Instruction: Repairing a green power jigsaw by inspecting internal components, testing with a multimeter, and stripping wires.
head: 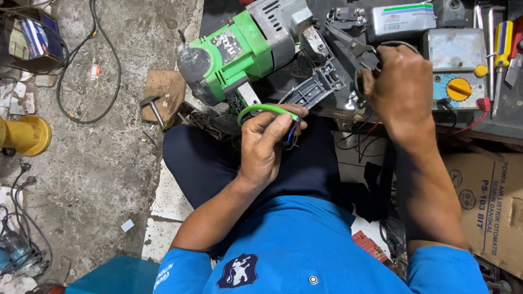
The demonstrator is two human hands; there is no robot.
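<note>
1. Nearest the camera, the left hand (267,144) is closed in a pinch around a green cable (261,109), which loops up from the fingers; thin blue and dark wire ends (292,132) poke out beside the thumb. The hand sits over the person's lap, just short of the surface's near edge.
2. Just beyond it, at the near edge of the dark surface (327,109), lies a green and grey power tool (239,51) with its grey handle shell (318,87) opened, apart from the cable loop but close to it.
3. The right hand (400,81) is curled shut around the handles of a pair of pliers (348,43), whose jaws point toward the tool's open rear end.
4. Farther back, toward the right edge, stand a grey meter with a yellow dial (457,87), red and black leads (468,117), and a yellow-handled screwdriver (502,43). A white box (402,19) lies at the far edge.
5. Judged from this, the work is at the wiring stage: cable ends prepared, tool open. The next move seems to call for a steady grip on the cable while the pliers tip meets the thin wires precisely.
</note>
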